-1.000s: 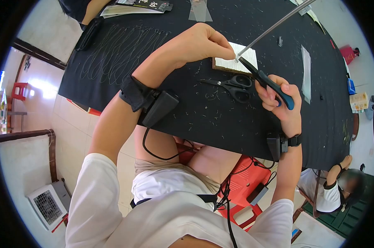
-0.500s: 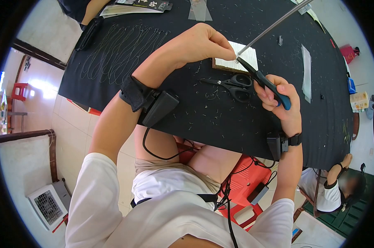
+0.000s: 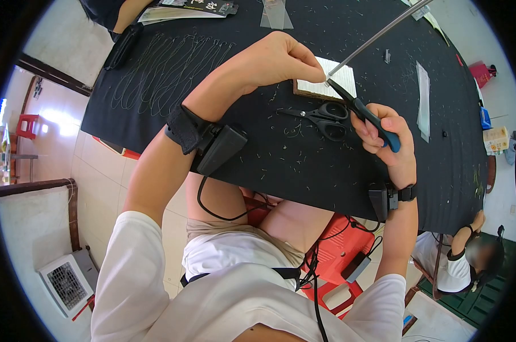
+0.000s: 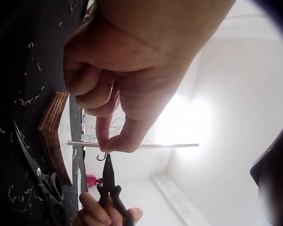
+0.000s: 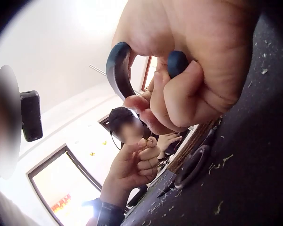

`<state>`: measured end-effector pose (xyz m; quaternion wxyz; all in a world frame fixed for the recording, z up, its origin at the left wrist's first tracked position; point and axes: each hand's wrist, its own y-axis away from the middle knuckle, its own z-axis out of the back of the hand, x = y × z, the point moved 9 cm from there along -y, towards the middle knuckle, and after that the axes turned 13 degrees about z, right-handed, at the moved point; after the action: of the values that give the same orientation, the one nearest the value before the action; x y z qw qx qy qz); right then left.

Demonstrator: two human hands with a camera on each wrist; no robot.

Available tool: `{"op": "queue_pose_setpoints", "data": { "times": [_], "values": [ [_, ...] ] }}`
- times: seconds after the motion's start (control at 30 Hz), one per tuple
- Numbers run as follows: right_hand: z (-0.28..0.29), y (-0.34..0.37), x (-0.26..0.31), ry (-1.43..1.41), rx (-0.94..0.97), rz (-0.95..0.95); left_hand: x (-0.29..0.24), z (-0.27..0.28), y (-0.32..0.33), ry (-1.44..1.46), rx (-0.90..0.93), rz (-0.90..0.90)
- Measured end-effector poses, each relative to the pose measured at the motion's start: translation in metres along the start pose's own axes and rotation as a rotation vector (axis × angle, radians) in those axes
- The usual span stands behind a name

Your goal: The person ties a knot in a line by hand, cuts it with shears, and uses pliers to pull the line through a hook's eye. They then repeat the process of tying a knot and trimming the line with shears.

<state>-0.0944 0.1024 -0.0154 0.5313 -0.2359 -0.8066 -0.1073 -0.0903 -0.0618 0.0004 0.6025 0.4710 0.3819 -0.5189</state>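
Observation:
My left hand point(image 3: 278, 60) pinches a small metal hook point(image 4: 102, 157) between thumb and index finger. Its curved end shows just under the fingertips in the left wrist view. In my right hand point(image 3: 406, 137) I grip pliers point(image 3: 357, 105) with dark, blue-ended handles. Their slim nose points up to my left fingertips, right beside the hook. Behind these fingertips a thin metal rod point(image 3: 377, 40) stands up from a wooden block point(image 3: 346, 71) with a white ridged top. What the plier tips hold is too small to make out.
Black scissors point(image 3: 308, 115) lie in front of the block among scattered clippings. Looped thin lines point(image 3: 161, 74) spread over the black tablecloth at left. A clear plastic strip point(image 3: 422, 105) lies at right. Another person point(image 3: 440, 262) sits at lower right.
The plier handles have come together in my right hand, and the nose has shifted slightly up toward the left fingertips. My left hand stays in place.

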Motion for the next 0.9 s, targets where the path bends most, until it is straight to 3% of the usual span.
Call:
{"op": "queue_pose_setpoints", "data": {
  "times": [0.53,0.6,0.67,0.73,0.8,0.9],
  "values": [
    [-0.005,0.011,-0.001,0.042,-0.032,-0.073,-0.008,-0.012,0.01,-0.065,0.089,0.023],
    [-0.018,0.013,0.001,-0.05,0.084,-0.059,-0.006,-0.013,0.01,-0.11,0.062,0.02],
    [-0.042,0.012,0.018,-0.035,0.279,0.09,-0.002,-0.011,0.008,-0.133,0.016,0.018],
    [-0.042,0.007,0.033,-0.132,0.314,0.241,-0.012,-0.004,0.007,-0.031,-0.048,-0.094],
    [-0.013,0.012,0.032,-0.116,-0.027,0.146,-0.012,-0.006,0.01,-0.056,-0.033,-0.041],
    [0.011,0.007,0.036,-0.077,-0.03,0.204,-0.008,-0.01,0.007,-0.08,-0.014,0.003]
  ]
}}
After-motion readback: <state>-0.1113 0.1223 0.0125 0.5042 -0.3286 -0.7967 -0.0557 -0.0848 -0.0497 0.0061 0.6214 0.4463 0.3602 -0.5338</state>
